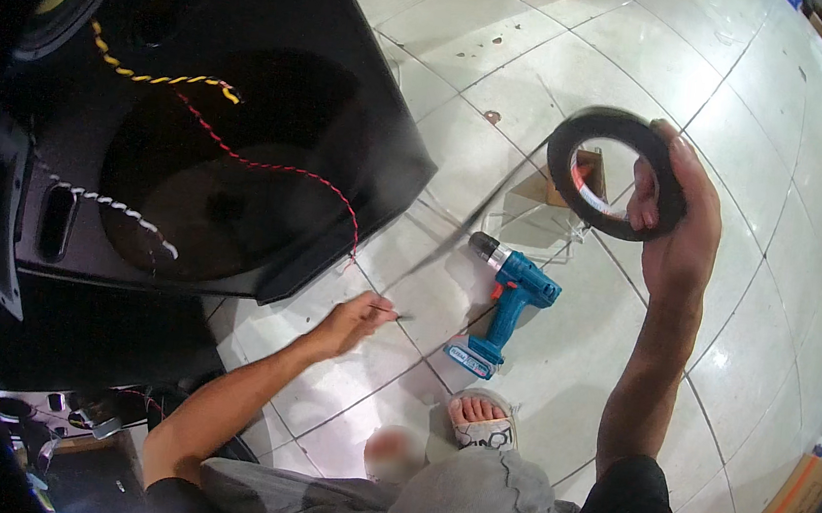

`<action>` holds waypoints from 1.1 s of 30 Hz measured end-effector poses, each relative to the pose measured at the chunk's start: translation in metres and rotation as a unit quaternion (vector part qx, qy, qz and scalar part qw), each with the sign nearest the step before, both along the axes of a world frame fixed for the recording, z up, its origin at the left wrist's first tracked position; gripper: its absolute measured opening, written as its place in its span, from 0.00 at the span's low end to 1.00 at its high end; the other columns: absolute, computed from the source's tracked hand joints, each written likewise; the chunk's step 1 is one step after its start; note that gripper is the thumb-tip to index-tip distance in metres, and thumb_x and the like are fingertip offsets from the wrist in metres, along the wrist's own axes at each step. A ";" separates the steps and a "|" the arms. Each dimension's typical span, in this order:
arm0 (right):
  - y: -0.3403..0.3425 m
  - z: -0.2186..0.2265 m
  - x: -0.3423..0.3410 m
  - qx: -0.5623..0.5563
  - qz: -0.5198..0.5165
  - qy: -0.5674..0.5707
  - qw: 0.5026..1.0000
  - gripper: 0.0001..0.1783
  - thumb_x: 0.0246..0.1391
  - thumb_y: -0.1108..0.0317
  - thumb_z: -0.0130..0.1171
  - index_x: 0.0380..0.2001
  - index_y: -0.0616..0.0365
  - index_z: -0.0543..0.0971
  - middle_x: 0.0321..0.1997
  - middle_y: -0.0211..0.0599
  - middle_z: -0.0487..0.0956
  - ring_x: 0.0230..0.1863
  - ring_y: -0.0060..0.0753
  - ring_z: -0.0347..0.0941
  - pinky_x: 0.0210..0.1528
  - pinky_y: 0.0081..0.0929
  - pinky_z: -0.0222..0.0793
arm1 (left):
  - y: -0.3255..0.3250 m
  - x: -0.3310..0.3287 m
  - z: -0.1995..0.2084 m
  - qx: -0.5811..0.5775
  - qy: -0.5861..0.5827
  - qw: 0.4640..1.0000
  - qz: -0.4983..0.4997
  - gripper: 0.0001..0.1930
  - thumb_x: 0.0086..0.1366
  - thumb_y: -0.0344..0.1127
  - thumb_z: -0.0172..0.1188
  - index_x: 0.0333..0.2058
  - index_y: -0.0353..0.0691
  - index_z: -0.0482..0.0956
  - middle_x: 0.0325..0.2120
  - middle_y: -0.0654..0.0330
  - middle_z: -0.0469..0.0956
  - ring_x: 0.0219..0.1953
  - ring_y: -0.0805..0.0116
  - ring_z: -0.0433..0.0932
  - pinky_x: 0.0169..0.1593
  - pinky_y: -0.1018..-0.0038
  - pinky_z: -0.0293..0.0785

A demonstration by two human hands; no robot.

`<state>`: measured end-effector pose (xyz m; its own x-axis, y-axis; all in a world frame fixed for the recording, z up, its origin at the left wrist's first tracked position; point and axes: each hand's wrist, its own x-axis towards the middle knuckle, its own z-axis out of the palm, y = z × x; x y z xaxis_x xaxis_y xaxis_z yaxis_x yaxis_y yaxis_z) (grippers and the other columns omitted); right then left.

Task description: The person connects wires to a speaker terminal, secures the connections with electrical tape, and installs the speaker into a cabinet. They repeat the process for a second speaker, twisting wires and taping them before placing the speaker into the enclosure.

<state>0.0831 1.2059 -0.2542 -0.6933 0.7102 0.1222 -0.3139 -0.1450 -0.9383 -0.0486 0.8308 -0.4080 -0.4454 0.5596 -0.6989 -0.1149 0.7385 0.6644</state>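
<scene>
Nearby, blue drill (510, 301) beside speaker cabinet (246, 122)

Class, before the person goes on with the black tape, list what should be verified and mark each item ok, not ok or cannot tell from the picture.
1. Tape roll gripped firmly in the right hand: ok.
2. Tape end pinched in the left hand fingers: ok.
3. Tape strip stretched between the hands without twist: cannot tell, blurred.
4. Red twisted wire on the black speaker cabinet apart from the strip: cannot tell.
5. Blue cordless drill lying on the tiled floor, untouched by either hand: ok.
6. Sandalled foot apart from the drill: ok.
</scene>
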 end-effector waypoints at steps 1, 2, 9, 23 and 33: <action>-0.002 0.005 0.004 0.017 -0.001 -0.035 0.999 0.28 0.65 0.54 0.53 0.55 0.70 0.76 0.24 0.29 0.72 0.21 0.15 0.62 0.23 0.17 0.56 | -0.018 -0.004 0.003 0.052 -0.097 0.983 0.145 0.14 0.75 0.39 0.52 0.54 0.41 0.71 0.54 0.57 0.78 0.60 0.68 0.74 0.61 0.64 0.68; -0.004 0.009 0.007 0.042 0.005 -0.062 0.997 0.25 0.65 0.55 0.54 0.52 0.69 0.77 0.23 0.27 0.70 0.20 0.14 0.60 0.21 0.17 0.54 | -0.038 -0.007 0.008 0.074 -0.099 0.975 0.183 0.14 0.75 0.41 0.51 0.54 0.42 0.72 0.54 0.58 0.79 0.59 0.68 0.74 0.61 0.65 0.68; -0.035 0.013 0.004 0.270 0.187 -0.254 0.910 0.16 0.58 0.58 0.65 0.35 0.63 0.87 0.21 0.31 0.79 0.21 0.18 0.68 0.23 0.19 0.61 | -0.178 -0.014 0.028 0.023 0.088 0.922 0.377 0.14 0.68 0.43 0.58 0.43 0.41 0.82 0.43 0.63 0.83 0.49 0.69 0.78 0.57 0.67 0.67; -0.045 0.048 -0.044 0.403 0.271 -0.340 0.805 0.18 0.59 0.55 0.66 0.39 0.60 0.87 0.23 0.31 0.81 0.19 0.18 0.67 0.21 0.22 0.61 | -0.347 0.084 0.000 -0.314 0.535 0.646 -0.446 0.14 0.64 0.40 0.56 0.39 0.36 0.84 0.54 0.50 0.77 0.65 0.56 0.67 0.71 0.54 0.54; -0.127 0.042 -0.066 0.448 0.420 -0.151 0.775 0.14 0.54 0.65 0.71 0.38 0.67 0.84 0.28 0.34 0.82 0.27 0.20 0.75 0.28 0.20 0.68 | -0.123 0.036 0.136 0.196 0.509 0.833 0.090 0.10 0.60 0.31 0.68 0.39 0.35 0.84 0.35 0.52 0.84 0.36 0.60 0.84 0.41 0.71 0.78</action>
<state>0.0173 1.0794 -0.2125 -0.9576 -0.2842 0.0478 -0.2095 0.5724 -0.7927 -0.0128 0.7081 -0.2724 -0.7970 0.5160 0.3138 0.5705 0.4728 0.6716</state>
